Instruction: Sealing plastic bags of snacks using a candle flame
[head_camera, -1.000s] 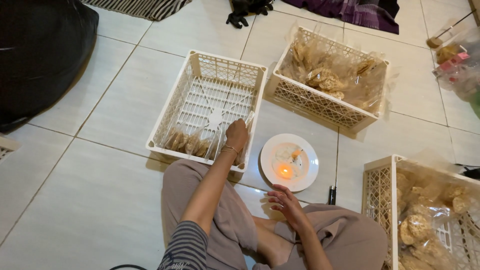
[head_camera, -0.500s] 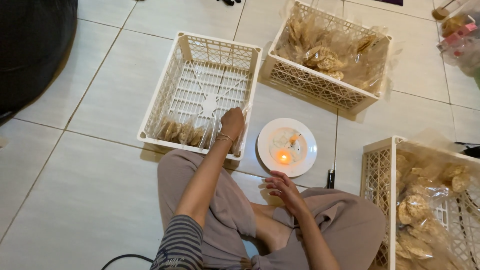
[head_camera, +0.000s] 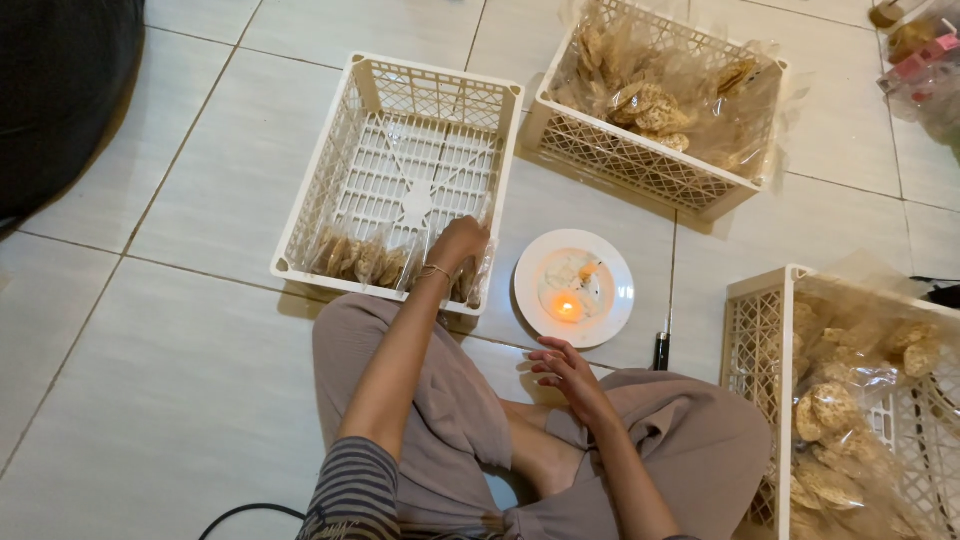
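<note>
You sit cross-legged on the tiled floor (head_camera: 180, 380) among three cream plastic crates. The near-left crate (head_camera: 400, 170) is mostly bare, with a row of bagged crackers (head_camera: 365, 262) standing along its near wall. Your left hand (head_camera: 458, 245) is inside that crate, fingers curled down on the bag at the right end of the row (head_camera: 470, 285); it looks like a grasp, though the hand hides the contact. Press too hard there and the crackers may crack, or the upright row may topple sideways into the open crate bottom.

The far crate (head_camera: 660, 120) and the right crate (head_camera: 850, 400) are heaped with loose bags, so any bump could spill them.

The white plate (head_camera: 574, 288) sits just beside the near-left crate's corner, with a lit candle (head_camera: 567, 308) on it. Your right hand (head_camera: 565, 372) hovers open and empty near the plate. A plastic bag or your sleeve swung over that flame could melt or scorch.
</note>
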